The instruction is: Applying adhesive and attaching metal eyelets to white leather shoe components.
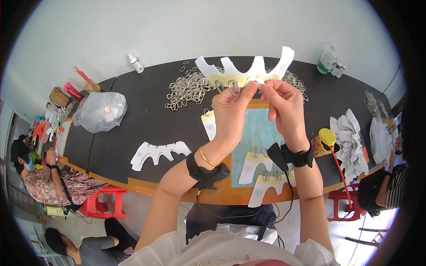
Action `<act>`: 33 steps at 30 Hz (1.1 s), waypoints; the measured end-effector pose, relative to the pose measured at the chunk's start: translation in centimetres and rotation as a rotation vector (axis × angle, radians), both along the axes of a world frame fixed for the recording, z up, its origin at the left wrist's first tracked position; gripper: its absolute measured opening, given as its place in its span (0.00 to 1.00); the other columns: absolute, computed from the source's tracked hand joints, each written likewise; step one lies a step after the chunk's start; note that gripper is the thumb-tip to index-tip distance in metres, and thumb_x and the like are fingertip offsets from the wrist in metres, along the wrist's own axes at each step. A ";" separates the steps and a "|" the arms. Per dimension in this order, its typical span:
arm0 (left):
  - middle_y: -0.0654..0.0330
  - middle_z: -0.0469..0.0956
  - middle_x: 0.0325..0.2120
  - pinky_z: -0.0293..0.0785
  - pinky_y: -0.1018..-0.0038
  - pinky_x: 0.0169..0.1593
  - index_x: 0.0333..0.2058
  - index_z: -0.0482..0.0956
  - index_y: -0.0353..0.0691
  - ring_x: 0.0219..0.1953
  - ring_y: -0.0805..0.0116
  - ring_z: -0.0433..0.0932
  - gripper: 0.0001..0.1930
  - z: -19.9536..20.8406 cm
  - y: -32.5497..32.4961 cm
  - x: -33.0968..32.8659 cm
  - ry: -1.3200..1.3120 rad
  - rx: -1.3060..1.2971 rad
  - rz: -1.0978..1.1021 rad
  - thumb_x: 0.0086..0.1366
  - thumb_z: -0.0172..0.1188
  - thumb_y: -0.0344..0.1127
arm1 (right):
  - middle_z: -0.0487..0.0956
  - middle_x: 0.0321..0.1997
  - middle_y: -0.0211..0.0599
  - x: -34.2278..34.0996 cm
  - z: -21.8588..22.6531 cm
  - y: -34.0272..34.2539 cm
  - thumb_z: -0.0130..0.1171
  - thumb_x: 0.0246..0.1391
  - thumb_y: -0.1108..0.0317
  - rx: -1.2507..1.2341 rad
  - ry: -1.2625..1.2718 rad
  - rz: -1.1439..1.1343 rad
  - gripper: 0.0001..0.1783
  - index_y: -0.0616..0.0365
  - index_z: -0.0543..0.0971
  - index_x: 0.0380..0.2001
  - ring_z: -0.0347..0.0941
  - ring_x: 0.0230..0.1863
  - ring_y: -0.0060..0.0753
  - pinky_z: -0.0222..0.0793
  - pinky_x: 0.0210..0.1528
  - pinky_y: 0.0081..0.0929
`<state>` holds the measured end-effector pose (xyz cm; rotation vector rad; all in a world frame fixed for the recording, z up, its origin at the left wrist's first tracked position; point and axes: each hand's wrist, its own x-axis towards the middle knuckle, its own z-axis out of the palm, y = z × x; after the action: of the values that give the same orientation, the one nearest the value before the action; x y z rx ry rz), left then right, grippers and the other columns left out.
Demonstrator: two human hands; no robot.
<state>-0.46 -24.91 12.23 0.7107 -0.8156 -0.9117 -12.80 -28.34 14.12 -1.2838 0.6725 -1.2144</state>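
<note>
Over the far part of the table I hold up a white scalloped strip with several prongs and a yellowish band along its lower part. Oval metal rings hang along that band. My left hand pinches the strip's edge near the middle, close to the rings. Beside it, my right hand pinches the same edge, thumb and finger pressed together over a small folded white tab. What lies under the fingertips is hidden. Behind the strip spreads a heap of metal rings.
A blue-green mat carries ringed strips near the front edge. Plain white strips lie left; more are piled right, beside a yellow-lidded jar. A plastic bag sits far left. Co-workers sit at both sides.
</note>
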 end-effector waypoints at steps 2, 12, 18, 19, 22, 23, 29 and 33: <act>0.65 0.79 0.27 0.66 0.80 0.39 0.28 0.81 0.36 0.31 0.81 0.72 0.08 0.1 0.0 0.0 0.058 0.009 -0.005 0.59 0.64 0.35 | 0.79 0.24 0.32 0.5 0.2 0.6 0.61 0.51 0.68 -0.020 0.028 -0.039 0.09 0.65 0.78 0.30 0.63 0.12 0.13 0.54 0.14 0.11; 0.63 0.79 0.28 0.67 0.78 0.42 0.31 0.80 0.34 0.33 0.76 0.74 0.11 0.0 -0.4 0.5 0.091 0.057 -0.095 0.60 0.63 0.38 | 0.79 0.24 0.33 0.7 -0.2 0.0 0.62 0.50 0.68 -0.040 0.069 -0.079 0.09 0.65 0.77 0.29 0.64 0.13 0.12 0.56 0.14 0.11; 0.63 0.79 0.28 0.68 0.79 0.41 0.31 0.80 0.34 0.32 0.77 0.74 0.11 0.1 -0.1 0.7 0.016 0.066 -0.076 0.60 0.63 0.38 | 0.78 0.24 0.33 0.4 0.0 0.3 0.63 0.49 0.68 -0.063 0.082 -0.067 0.11 0.66 0.77 0.29 0.63 0.13 0.12 0.57 0.15 0.10; 0.63 0.79 0.28 0.68 0.78 0.41 0.32 0.79 0.34 0.33 0.77 0.74 0.11 0.1 -0.2 0.9 0.013 0.062 -0.088 0.60 0.63 0.38 | 0.78 0.24 0.32 0.5 0.1 0.1 0.62 0.49 0.67 -0.067 0.100 -0.061 0.11 0.66 0.77 0.30 0.64 0.13 0.12 0.57 0.16 0.10; 0.62 0.79 0.29 0.69 0.78 0.42 0.34 0.79 0.33 0.34 0.77 0.75 0.11 0.3 -0.5 0.9 0.011 0.032 -0.098 0.60 0.62 0.36 | 0.78 0.24 0.31 0.5 -0.2 -0.5 0.62 0.50 0.67 -0.088 0.121 -0.054 0.11 0.65 0.77 0.30 0.64 0.14 0.12 0.57 0.16 0.10; 0.62 0.79 0.29 0.70 0.78 0.42 0.34 0.79 0.33 0.34 0.77 0.75 0.10 0.3 -0.3 0.8 0.008 0.015 -0.101 0.60 0.62 0.35 | 0.78 0.24 0.31 0.5 -0.4 -0.6 0.61 0.51 0.67 -0.097 0.121 -0.059 0.11 0.65 0.77 0.30 0.64 0.14 0.12 0.57 0.16 0.10; 0.61 0.79 0.31 0.71 0.79 0.43 0.36 0.77 0.32 0.35 0.77 0.76 0.08 0.2 -0.6 0.9 -0.068 0.011 -0.155 0.60 0.60 0.30 | 0.78 0.23 0.30 -0.1 0.3 -0.6 0.61 0.51 0.67 -0.176 0.257 -0.153 0.10 0.65 0.78 0.30 0.65 0.15 0.12 0.57 0.16 0.10; 0.61 0.79 0.32 0.71 0.80 0.43 0.37 0.77 0.32 0.36 0.77 0.76 0.09 0.4 -0.5 0.8 -0.021 -0.014 -0.155 0.59 0.61 0.29 | 0.78 0.22 0.29 0.1 0.2 -0.7 0.61 0.51 0.68 -0.199 0.259 -0.157 0.09 0.65 0.78 0.29 0.65 0.15 0.11 0.57 0.16 0.10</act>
<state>0.29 -25.41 12.66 0.6523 -0.9045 -1.0384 -12.73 -28.99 14.35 -1.5967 0.8698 -1.2783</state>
